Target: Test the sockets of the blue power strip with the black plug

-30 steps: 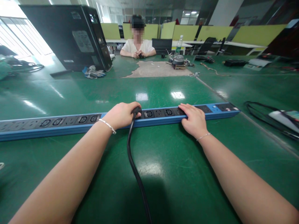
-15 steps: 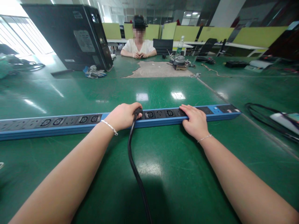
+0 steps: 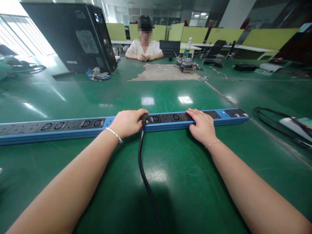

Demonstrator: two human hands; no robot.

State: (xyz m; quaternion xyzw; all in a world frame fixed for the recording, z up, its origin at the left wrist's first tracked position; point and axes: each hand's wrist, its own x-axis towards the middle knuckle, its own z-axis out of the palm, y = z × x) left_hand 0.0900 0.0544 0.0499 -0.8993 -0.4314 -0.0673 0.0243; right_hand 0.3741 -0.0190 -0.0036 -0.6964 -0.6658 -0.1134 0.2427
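A long blue power strip [image 3: 168, 127] with black socket panels lies across the green table. My left hand [image 3: 128, 123] is closed around a black power plug [image 3: 144, 119] at the strip's top face. Whether its prongs sit in a socket is hidden by the plug and fingers. From the plug a thick black cable [image 3: 141, 162] hangs toward me over the table. To the right, my right hand [image 3: 202, 125] grips the strip, fingers on its top and thumb against the near side. Several sockets show between the hands.
A black computer tower [image 3: 73, 39] stands back left, with gloves [image 3: 97, 74] beside it. Across the table sits a person [image 3: 144, 50]. A plastic bottle [image 3: 187, 48] stands behind a small device [image 3: 185, 63]. A coiled black cable [image 3: 268, 113] lies at the right.
The plug in my left hand has turned more upright, and its cable has swung slightly right. My right hand keeps its place on the strip.
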